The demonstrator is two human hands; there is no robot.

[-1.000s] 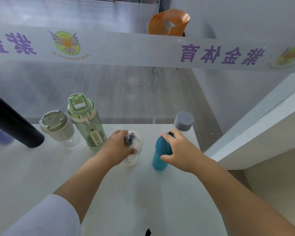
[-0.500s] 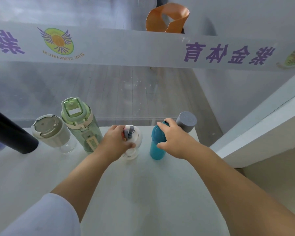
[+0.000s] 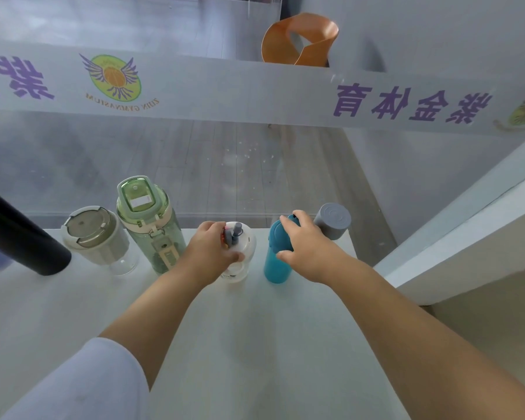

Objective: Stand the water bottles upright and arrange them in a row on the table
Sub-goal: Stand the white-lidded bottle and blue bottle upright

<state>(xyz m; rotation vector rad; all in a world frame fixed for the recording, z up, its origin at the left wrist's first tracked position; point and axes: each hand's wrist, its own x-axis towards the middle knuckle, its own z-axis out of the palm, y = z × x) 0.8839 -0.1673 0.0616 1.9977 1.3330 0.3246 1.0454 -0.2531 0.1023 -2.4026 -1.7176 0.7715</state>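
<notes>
Several bottles stand upright in a row along the far edge of the white table [image 3: 255, 344]. From the left: a black bottle [image 3: 22, 241], a clear cup with a grey lid [image 3: 96, 237], a green bottle [image 3: 149, 219], a small clear bottle with a white cap [image 3: 240, 256], a teal bottle [image 3: 275, 256] and a grey-capped bottle [image 3: 334, 221]. My left hand [image 3: 212, 253] grips the top of the small clear bottle. My right hand [image 3: 306, 250] holds the top of the teal bottle, fingers curled round it.
A glass wall with a printed white band [image 3: 255, 86] stands just behind the table's far edge. An orange chair [image 3: 297, 40] sits beyond the glass. A white ledge [image 3: 467, 225] rises at the right of the table.
Both hands have pushed their bottles away from me toward the far edge, bringing the small clear bottle and the teal bottle into line with the others.
</notes>
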